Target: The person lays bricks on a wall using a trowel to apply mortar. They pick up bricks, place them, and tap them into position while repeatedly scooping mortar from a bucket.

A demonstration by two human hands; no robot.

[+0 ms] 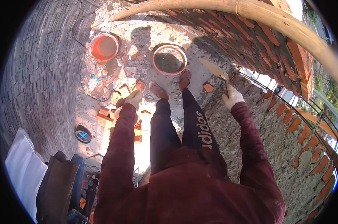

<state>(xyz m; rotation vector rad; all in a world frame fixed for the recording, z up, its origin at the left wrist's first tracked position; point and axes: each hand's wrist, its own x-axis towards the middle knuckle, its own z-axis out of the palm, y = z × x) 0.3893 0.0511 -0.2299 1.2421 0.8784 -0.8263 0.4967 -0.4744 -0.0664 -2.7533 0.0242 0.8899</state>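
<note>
My right hand [232, 97], in a pale glove, is closed round the handle of a pointed trowel [214, 69]. Its flat blade extends forward and to the left, near the rough mortared wall [247, 130]. My left hand [134, 99], also gloved, is closed on a reddish brick piece [140, 86] that sticks out past the fingers. In front of my feet stands a round bucket [169, 71] with grey mortar in it. An orange bucket [98, 54] with cloudy contents stands farther left.
Loose bricks [104, 116] and rubble lie below my left arm. A thick bamboo pole [199, 4] crosses the top, by a brick wall [251, 33]. Grey stone-patterned wall [45, 74] bounds the left. A round black object [83, 134] and a white sack [25, 170] lie left.
</note>
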